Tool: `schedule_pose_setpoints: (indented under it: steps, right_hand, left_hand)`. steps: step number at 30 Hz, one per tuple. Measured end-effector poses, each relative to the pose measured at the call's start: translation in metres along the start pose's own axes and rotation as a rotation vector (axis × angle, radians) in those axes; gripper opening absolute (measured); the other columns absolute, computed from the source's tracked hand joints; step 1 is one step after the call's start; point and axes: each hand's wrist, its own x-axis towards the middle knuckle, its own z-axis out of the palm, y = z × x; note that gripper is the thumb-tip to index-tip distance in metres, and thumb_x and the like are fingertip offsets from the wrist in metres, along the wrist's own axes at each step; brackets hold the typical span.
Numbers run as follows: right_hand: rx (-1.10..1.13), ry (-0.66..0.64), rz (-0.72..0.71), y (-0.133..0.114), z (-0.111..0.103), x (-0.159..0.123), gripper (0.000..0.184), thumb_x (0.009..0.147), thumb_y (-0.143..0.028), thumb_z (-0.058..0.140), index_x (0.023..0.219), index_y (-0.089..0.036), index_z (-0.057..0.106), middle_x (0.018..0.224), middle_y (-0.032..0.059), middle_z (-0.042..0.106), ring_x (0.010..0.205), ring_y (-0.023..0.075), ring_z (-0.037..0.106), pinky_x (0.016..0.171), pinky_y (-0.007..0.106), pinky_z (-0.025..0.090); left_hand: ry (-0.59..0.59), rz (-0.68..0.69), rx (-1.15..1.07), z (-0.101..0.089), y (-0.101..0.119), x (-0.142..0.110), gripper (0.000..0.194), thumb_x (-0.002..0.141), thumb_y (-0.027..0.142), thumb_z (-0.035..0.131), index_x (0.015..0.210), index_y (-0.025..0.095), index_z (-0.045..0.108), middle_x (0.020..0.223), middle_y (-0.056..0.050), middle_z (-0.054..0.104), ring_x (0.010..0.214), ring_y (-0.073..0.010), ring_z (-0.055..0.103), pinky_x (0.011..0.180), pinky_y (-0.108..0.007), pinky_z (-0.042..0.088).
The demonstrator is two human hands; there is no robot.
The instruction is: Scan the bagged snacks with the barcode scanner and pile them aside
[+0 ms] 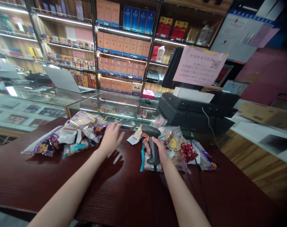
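Observation:
My right hand is wrapped round the grip of a black barcode scanner, held above a pile of snack packets. In that pile lie a red packet, a small white pouch and a blue-edged clear bag. My left hand hovers over the table with its fingers apart, nothing in it. Just left of it is a second heap of snacks, with a large white and purple bag, a clear bag and a blue-ended packet.
Both heaps rest on a dark red wooden table. Behind it runs a glass display counter with a laptop. A black printer-like machine and a monitor bearing a pink notice stand at right. A cable trails beside my right arm.

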Motion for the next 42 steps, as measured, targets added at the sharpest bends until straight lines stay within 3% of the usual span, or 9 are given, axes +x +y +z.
schedule_pose_setpoints:
  steps: [5, 9, 15, 18, 21, 26, 33, 36, 42]
  right_hand:
    - [0.081, 0.062, -0.001, -0.003, -0.003, 0.000, 0.034, 0.085, -0.048, 0.058, 0.095, -0.015, 0.064, 0.051, -0.0015, 0.055, 0.041, 0.0121, 0.047, 0.039, 0.023, 0.036]
    - [0.050, 0.046, 0.017, -0.002, -0.002, 0.001, 0.035, 0.086, -0.048, 0.057, 0.093, -0.014, 0.065, 0.050, -0.0007, 0.056, 0.040, 0.0119, 0.047, 0.039, 0.022, 0.035]
    - [0.080, 0.071, 0.004, -0.003, 0.001, 0.001, 0.035, 0.084, -0.047, 0.060, 0.097, -0.014, 0.065, 0.066, 0.0031, 0.066, 0.042, 0.0106, 0.048, 0.040, 0.023, 0.038]
    - [0.082, 0.061, 0.028, -0.004, 0.002, 0.001, 0.038, 0.083, -0.049, 0.062, 0.099, -0.014, 0.064, 0.070, 0.0042, 0.068, 0.043, 0.0106, 0.049, 0.039, 0.023, 0.039]
    - [0.063, 0.059, 0.022, -0.004, 0.001, 0.001, 0.038, 0.083, -0.050, 0.061, 0.097, -0.015, 0.064, 0.062, 0.0019, 0.064, 0.042, 0.0109, 0.048, 0.039, 0.022, 0.038]
    - [0.017, 0.050, 0.044, 0.000, -0.001, 0.002, 0.041, 0.085, -0.054, 0.058, 0.090, -0.014, 0.064, 0.049, -0.0008, 0.056, 0.040, 0.0115, 0.048, 0.039, 0.022, 0.038]
    - [0.015, 0.032, 0.030, 0.006, -0.005, 0.006, 0.040, 0.084, -0.053, 0.058, 0.091, -0.014, 0.065, 0.049, -0.0006, 0.057, 0.040, 0.0114, 0.049, 0.039, 0.021, 0.038]
    - [0.009, 0.028, 0.019, 0.006, -0.004, 0.006, 0.038, 0.084, -0.051, 0.059, 0.090, -0.013, 0.065, 0.054, 0.0011, 0.061, 0.041, 0.0104, 0.049, 0.040, 0.021, 0.039]
    - [0.007, 0.061, 0.005, 0.002, 0.002, 0.002, 0.036, 0.081, -0.049, 0.063, 0.092, -0.015, 0.065, 0.063, 0.0020, 0.064, 0.044, 0.0100, 0.051, 0.040, 0.021, 0.042]
  left_hand:
    - [-0.458, 0.187, -0.086, 0.050, 0.015, -0.028, 0.056, 0.094, 0.041, 0.047, 0.147, 0.027, 0.038, 0.157, -0.012, 0.032, 0.144, -0.0273, 0.031, 0.117, -0.053, 0.022]
    - [-0.658, 0.108, 0.018, 0.056, 0.013, -0.034, 0.051, 0.097, 0.049, 0.038, 0.143, 0.029, 0.045, 0.154, -0.011, 0.041, 0.143, -0.0291, 0.034, 0.114, -0.058, 0.022]
    - [-0.446, -0.126, 0.326, 0.032, 0.008, -0.020, 0.054, 0.096, 0.053, 0.035, 0.119, 0.012, 0.060, 0.103, -0.019, 0.070, 0.106, -0.0320, 0.063, 0.105, -0.053, 0.032]
    - [-0.345, -0.156, 0.374, 0.031, -0.004, -0.018, 0.065, 0.091, 0.055, 0.044, 0.135, 0.008, 0.048, 0.120, -0.024, 0.062, 0.117, -0.0368, 0.056, 0.101, -0.051, 0.037]
    - [-0.362, -0.075, 0.220, 0.041, -0.013, -0.022, 0.080, 0.085, 0.053, 0.055, 0.148, 0.009, 0.031, 0.145, -0.025, 0.044, 0.130, -0.0362, 0.046, 0.102, -0.045, 0.038]
    - [-0.396, -0.167, 0.029, 0.050, -0.017, -0.025, 0.064, 0.086, 0.037, 0.051, 0.144, 0.015, 0.039, 0.132, -0.021, 0.059, 0.117, -0.0357, 0.059, 0.094, -0.045, 0.045]
    - [-0.064, -0.646, -0.755, 0.048, -0.031, -0.011, 0.055, 0.083, 0.037, 0.052, 0.134, 0.018, 0.048, 0.114, -0.013, 0.067, 0.092, -0.0262, 0.066, 0.083, -0.042, 0.052]
    - [0.042, -0.691, -1.084, 0.048, -0.024, -0.007, 0.063, 0.080, 0.035, 0.056, 0.139, 0.020, 0.040, 0.121, -0.010, 0.062, 0.089, -0.0208, 0.065, 0.078, -0.038, 0.055]
    - [-0.037, -0.699, -1.646, 0.033, -0.001, -0.006, 0.068, 0.078, 0.026, 0.063, 0.142, 0.022, 0.041, 0.124, -0.011, 0.064, 0.095, -0.0250, 0.069, 0.090, -0.047, 0.054]
